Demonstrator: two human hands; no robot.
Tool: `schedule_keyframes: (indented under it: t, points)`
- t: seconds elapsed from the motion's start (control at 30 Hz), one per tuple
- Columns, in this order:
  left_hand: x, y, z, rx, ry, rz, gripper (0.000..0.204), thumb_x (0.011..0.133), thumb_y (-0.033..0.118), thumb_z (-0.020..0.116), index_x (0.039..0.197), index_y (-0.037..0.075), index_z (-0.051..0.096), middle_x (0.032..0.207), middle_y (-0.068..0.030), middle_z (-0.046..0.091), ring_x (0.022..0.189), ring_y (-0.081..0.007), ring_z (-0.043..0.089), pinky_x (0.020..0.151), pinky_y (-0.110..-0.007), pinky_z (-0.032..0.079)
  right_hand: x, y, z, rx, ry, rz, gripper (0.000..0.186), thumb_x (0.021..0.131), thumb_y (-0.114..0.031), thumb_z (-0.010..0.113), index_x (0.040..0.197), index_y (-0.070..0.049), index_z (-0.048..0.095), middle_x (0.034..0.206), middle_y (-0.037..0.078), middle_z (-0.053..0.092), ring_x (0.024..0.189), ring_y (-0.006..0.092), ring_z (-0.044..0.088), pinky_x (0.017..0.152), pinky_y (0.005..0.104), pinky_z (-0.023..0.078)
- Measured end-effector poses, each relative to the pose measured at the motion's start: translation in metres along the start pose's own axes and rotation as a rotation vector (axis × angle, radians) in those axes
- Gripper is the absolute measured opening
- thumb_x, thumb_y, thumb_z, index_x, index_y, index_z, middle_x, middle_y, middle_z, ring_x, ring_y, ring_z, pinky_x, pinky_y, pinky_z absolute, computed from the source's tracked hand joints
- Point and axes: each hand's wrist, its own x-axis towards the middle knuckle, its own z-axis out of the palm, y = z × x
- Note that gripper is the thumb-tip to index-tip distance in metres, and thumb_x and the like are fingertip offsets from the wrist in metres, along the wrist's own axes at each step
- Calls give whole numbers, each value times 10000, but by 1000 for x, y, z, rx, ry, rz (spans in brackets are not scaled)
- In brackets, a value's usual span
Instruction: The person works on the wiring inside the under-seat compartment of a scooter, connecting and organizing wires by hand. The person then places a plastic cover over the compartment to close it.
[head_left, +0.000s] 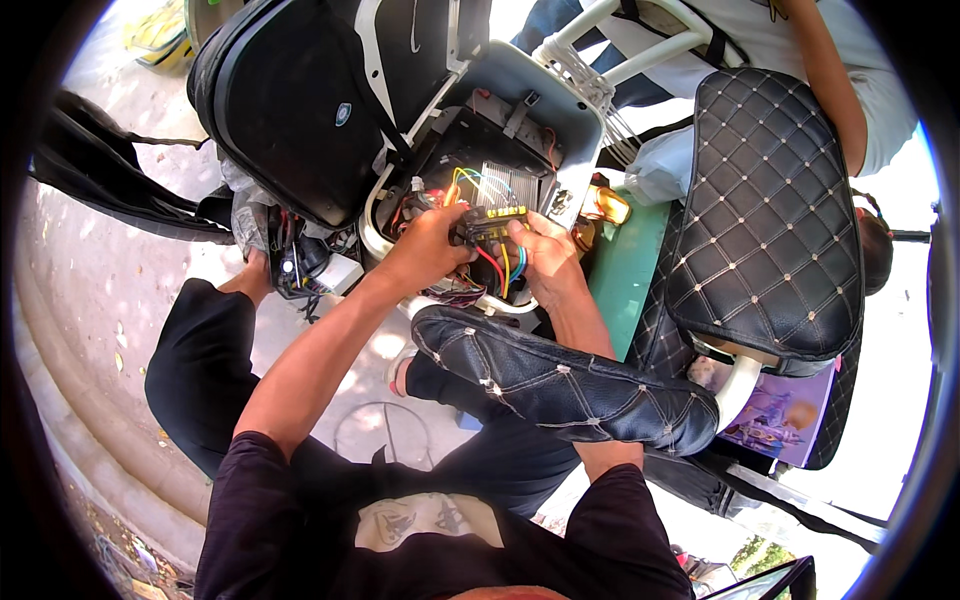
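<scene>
Over an opened storage bin of a vehicle, both hands meet at a black wiring connector with yellow parts. My left hand is closed on its left end. On the right end, my right hand pinches it with thumb and fingers. Red, yellow and blue wires hang below the connector, and thin yellow and green wires arch above it. Behind it, a finned metal box lies inside the bin. The fingers partly cover the connector, so its exact build is hidden.
A black seat is tipped up at the left of the bin. Nearer me runs a quilted black padded bar; a quilted backrest stands at right. Beside the bin sits an opened wiring compartment. Another person's arm shows at upper right.
</scene>
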Motion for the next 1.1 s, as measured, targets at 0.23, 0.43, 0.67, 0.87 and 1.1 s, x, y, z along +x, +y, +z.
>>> schedule_keyframes:
  t: [0.23,0.43,0.67,0.87,1.1]
  points:
    - [12,-5,-16,-220,-205,-83,435,899,-42,737,1320,53,688,1011,8,774,849,-80,699,680,-240,545,5,6,-4,17,-13,-14,329,1039,-157,663,1293,51,634,1102,109,733,876,190,712,756,311,582]
    - [11,-12,-14,-191,-194,-60,443,879,-28,757,1308,63,696,1053,17,763,872,-94,694,698,-268,558,4,4,-4,34,-39,5,304,1060,-158,643,1268,63,649,1122,124,742,884,186,715,785,302,592]
    - [13,-17,10,350,237,125,481,761,256,913,1137,7,744,901,-199,764,881,-360,767,797,-466,592,1,3,-2,36,-37,14,288,1075,-171,633,1249,56,664,1112,128,749,889,188,713,802,308,583]
    - [6,-15,11,504,333,207,450,765,222,904,1136,11,761,895,-205,774,832,-332,783,756,-434,595,2,4,-1,31,-23,19,282,1081,-180,625,1237,50,669,1085,121,744,900,191,705,789,315,571]
    - [13,-31,10,374,302,208,526,757,242,896,1203,3,752,928,-224,769,899,-375,767,820,-468,602,11,8,-9,-193,-36,-40,368,1056,-245,667,1237,76,663,1080,128,731,910,192,701,790,317,557]
